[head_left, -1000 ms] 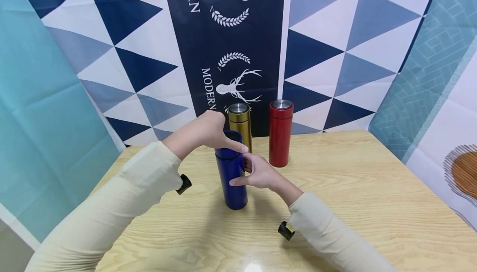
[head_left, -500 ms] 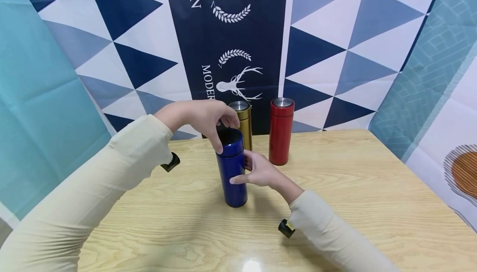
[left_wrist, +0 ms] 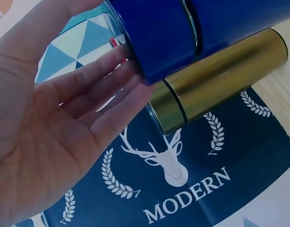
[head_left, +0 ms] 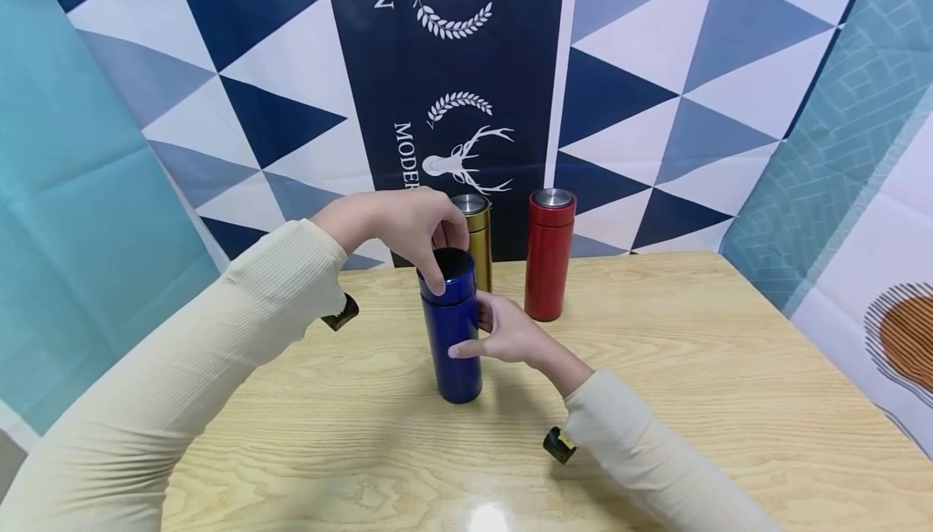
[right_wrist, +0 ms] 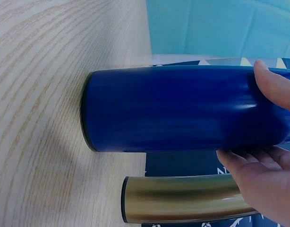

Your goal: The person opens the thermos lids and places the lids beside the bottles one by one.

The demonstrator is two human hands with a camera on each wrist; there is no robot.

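Observation:
A blue thermos flask (head_left: 456, 370) stands near the middle of the wooden table. From its right side, my right hand (head_left: 513, 334) grips the body, thumb on the near face, as the right wrist view also shows. Over the top, my left hand (head_left: 415, 223) holds the blue cap (head_left: 461, 289), its thumb on the near side and its fingers reaching to the far side. In the left wrist view, fingertips meet the rim of the cap (left_wrist: 154, 42). The top looks dark and is partly covered by the hand. The thermos base (right_wrist: 90, 111) sits on the tabletop.
Just behind the blue thermos stands a gold thermos (head_left: 481, 253), partly hidden by it. A red thermos (head_left: 550, 265) is farther right. Both have silvery tops. Patterned cloth (head_left: 619, 111) hangs behind the table (head_left: 692, 370).
My left hand, first turned with its thumb pointing right across the cap, swung back to the left, then its thumb shifted slightly right on the cap. My right hand keeps its hold.

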